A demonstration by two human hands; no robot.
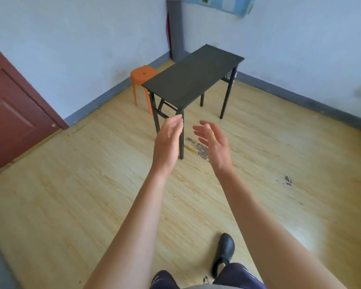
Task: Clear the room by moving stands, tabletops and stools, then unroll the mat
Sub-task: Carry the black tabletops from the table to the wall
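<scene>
Reaching forward at mid-frame, the left hand (168, 140) and the right hand (214, 143) are both empty, fingers spread and loosely curved, palms turned toward each other with a gap between them. Neither touches anything. Both bare forearms run down to the lower edge of the frame.

Just above the hands in the picture stands a narrow table with a black tabletop (193, 78) on a black folding stand (181, 134); the stand's nearest leg shows between the two hands. At the tabletop's far left corner, partly tucked under it, an orange stool (143, 75) stands on the floor near the wall.

In the room's corner at the top centre of the frame, a rolled grey mat (176, 30) stands upright against the wall, pink showing at its top end, still rolled and apart from the table.

A dark red door (15, 113) fills the left edge. The wooden floor (71, 184) has scuffed patches right of the hands. At the bottom centre, a black shoe (224, 250) and dark trouser legs appear.
</scene>
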